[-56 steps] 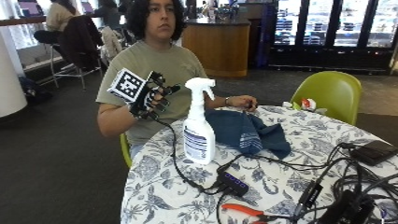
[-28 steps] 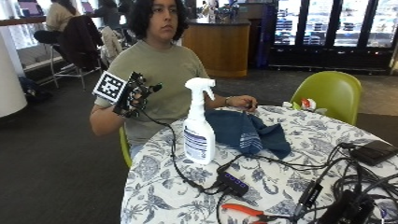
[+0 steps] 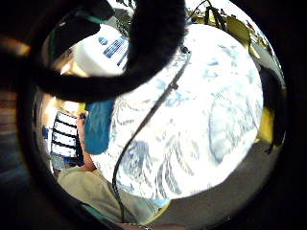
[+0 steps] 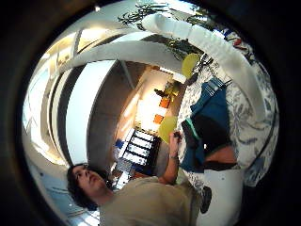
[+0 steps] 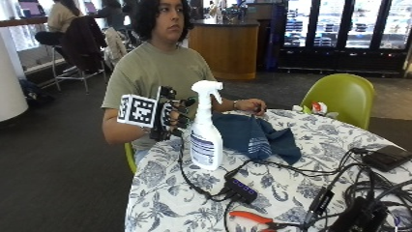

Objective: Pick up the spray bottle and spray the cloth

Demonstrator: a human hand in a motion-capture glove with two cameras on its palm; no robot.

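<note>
Gloved right hand [image 5: 169,118]: raised at the table edge just beside the spray bottle, fingers spread and pointing toward it, gripping nothing; whether the fingertips touch the bottle cannot be told.

Spray bottle [image 5: 205,128]: white, blue-labelled, upright on the flowered tablecloth [image 5: 309,145] near its edge, nozzle turned toward the glove. It fills one side of the little-finger palm view [image 3: 103,50], close to the palm.

Blue cloth [image 5: 254,136]: crumpled on the tablecloth just behind and beside the bottle, striped label showing; seen also in the thumb-side palm view [image 4: 212,113].

Bare left hand [image 5: 251,106]: resting at the far edge of the cloth, fingers curled.

Black hub [image 5: 241,189]: in front of the bottle, cables running from it.

Orange-handled pliers [image 5: 254,219]: at the near edge.

Black cables [image 5: 334,188] and a black box [image 5: 387,157]: on the table's other side.

Green chair [image 5: 340,95]: behind the table.
</note>
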